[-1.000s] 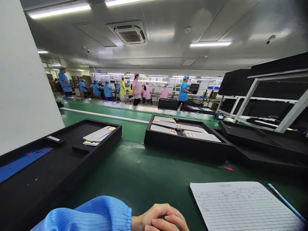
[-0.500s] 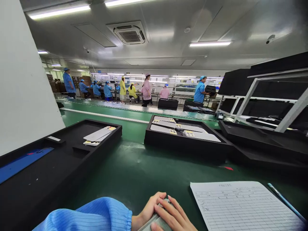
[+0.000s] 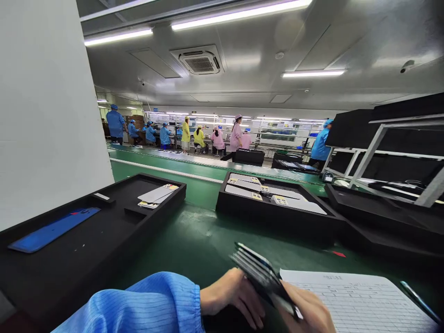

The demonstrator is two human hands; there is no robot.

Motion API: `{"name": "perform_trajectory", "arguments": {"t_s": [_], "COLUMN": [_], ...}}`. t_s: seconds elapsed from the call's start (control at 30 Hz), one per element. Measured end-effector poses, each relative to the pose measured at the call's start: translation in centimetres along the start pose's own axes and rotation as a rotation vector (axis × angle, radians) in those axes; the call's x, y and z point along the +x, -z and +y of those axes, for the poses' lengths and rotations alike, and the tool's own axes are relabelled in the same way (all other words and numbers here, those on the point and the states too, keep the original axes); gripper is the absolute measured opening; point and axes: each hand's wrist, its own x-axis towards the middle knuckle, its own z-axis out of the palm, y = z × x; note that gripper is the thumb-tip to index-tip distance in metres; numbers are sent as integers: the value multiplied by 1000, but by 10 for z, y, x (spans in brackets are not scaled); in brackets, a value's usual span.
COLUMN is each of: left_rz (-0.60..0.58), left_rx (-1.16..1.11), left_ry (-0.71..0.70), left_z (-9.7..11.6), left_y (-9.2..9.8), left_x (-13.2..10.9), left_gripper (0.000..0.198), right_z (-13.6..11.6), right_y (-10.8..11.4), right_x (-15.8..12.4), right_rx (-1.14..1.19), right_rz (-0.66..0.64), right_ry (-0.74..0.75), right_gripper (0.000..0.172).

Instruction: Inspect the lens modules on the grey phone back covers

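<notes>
**Right hand (image 3: 308,314) grips a stack of thin dark panels (image 3: 262,275) above the green counter (image 3: 180,249)**

Look at that stack, right at six o'clock, fanned slightly and tilted, its far end pointing toward eleven, hanging just beside the corner of a ruled paper form (image 3: 360,296). The right hand has its fingers closed around the lower end, and the wrist drops out of frame at the bottom edge. Over on the other side, the left hand (image 3: 236,296) reaches in from seven o'clock out of a blue striped sleeve (image 3: 149,305), forearm low and nearly level, fingers curled downward right by the stack; whether they touch it, I can't tell.

Straight ahead at twelve, a black foam tray (image 3: 277,217) carries pale strips with yellow labels (image 3: 277,200). At ten o'clock, a second black foam tray (image 3: 152,217) holds a blue strip (image 3: 52,230). A pen (image 3: 419,300) lies at four o'clock, and far beyond, a co-worker in a pink smock (image 3: 236,138) stands along the line.
</notes>
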Motion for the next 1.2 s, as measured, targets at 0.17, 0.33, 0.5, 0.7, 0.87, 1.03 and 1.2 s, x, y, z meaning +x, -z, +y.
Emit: {"name": "perform_trajectory", "arguments": {"t_s": [0.17,0.33,0.5,0.7,0.87,1.03,1.2], "left_rz": [263,430,478,267,175,186,224], "left_rx": [204,234,391,588,717,783,786], "left_ry": [-399,-572,-535,-455,-433,-485,-541], "left_z": [29,45,36,30,32,37,40], "left_y": [19,37,57,81,84,78,83], "left_x": [4,6,19,33,30,28,51], "left_gripper": [35,52,39,29,19,29,28], "right_z": [-7,-11,-8,3,4,2,17], "right_y": [21,13,-15,-7,5,6,32], "right_x": [47,92,102,82,57,47,61], "right_rx": [-248,-437,-502,-516,-492,-509,-610], "right_rz": [-265,-398,-439,-471,-464,-340,-236], "right_ry": [-208,-251,-272,-414,-462,-390,-242], "right_gripper": [25,13,12,28,24,15,18]}}
